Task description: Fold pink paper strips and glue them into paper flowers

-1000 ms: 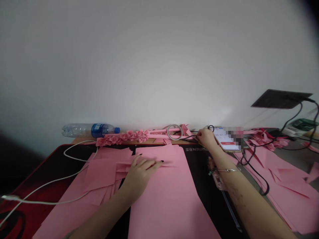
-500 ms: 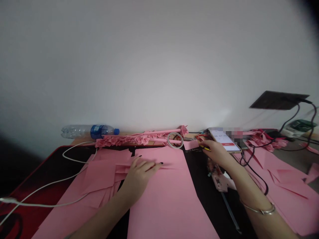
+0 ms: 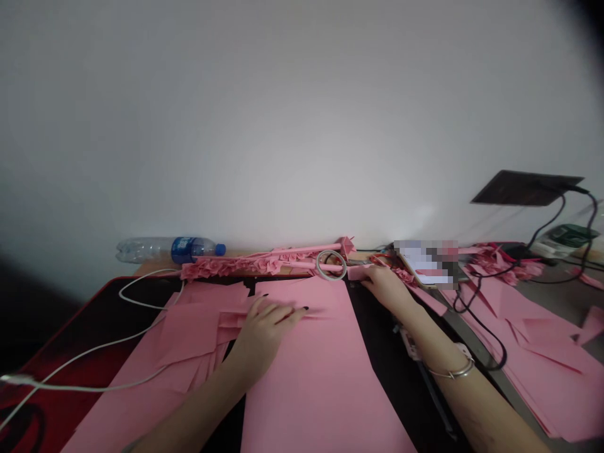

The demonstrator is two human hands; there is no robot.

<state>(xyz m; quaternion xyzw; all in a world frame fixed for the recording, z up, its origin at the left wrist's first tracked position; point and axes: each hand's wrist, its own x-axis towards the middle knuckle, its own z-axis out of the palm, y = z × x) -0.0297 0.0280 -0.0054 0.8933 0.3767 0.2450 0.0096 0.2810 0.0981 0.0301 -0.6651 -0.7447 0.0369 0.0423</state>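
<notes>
— Where's the left hand point(image 3: 267, 327)?
— Spread flat on the pink sheet point(image 3: 316, 371), below the tape ring point(image 3: 331, 265).
— And the right hand point(image 3: 384, 286)?
— Just right of that ring, touching a paper scrap point(image 3: 358, 272); its grip I cannot tell.

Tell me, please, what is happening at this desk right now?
A person sits at a desk mat strewn with pink paper. The left hand lies flat on a large pink sheet. The right hand reaches to a small pink paper piece beside a tape roll, near a phone.
</notes>
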